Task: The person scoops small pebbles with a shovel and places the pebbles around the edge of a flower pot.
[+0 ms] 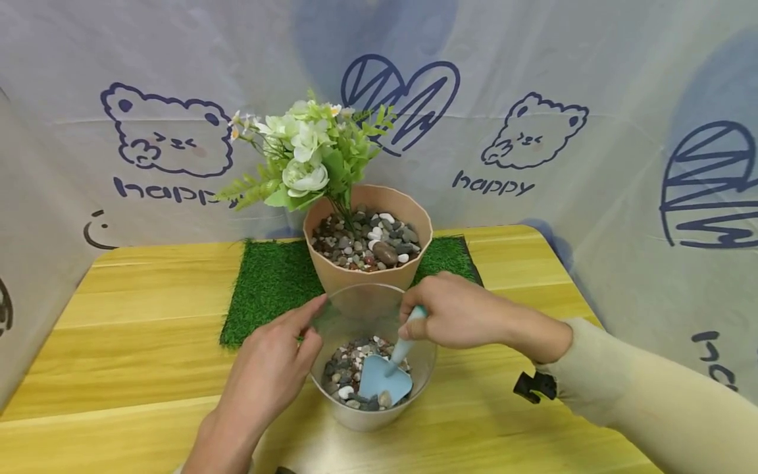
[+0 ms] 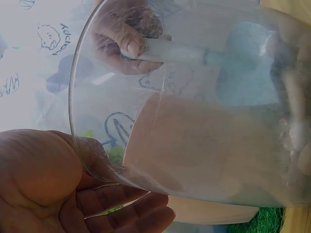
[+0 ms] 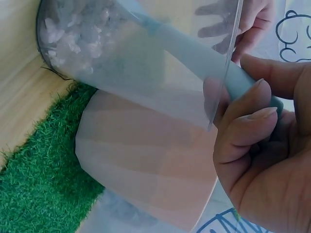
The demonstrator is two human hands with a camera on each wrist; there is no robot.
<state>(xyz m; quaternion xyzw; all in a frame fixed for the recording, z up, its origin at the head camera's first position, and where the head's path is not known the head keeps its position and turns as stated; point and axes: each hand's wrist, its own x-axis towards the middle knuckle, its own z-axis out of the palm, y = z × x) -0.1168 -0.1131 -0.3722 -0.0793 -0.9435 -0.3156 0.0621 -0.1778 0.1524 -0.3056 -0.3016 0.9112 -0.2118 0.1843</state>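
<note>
A clear container (image 1: 428,368) with mixed pebbles (image 1: 343,368) in its bottom stands at the table's front. Inside it, the blade of a light blue hand shovel (image 1: 385,382) rests against the pebbles, handle slanting up to the right. Curled fingers of my right hand (image 1: 453,309) grip that handle near the rim; the right wrist view shows this hand (image 3: 265,131) close up. Against the container's left outer side lies my left hand (image 1: 272,359), its fingers fairly straight. In the left wrist view, the left hand's fingers (image 2: 121,206) touch the clear wall from outside.
Directly behind the container stands a peach flowerpot (image 1: 367,280) holding pebbles and white artificial flowers (image 1: 304,155). Beneath the pot lies a green turf mat (image 1: 266,289) on the wooden table (image 1: 148,322). A printed cloth (image 1: 414,33) hangs around the table.
</note>
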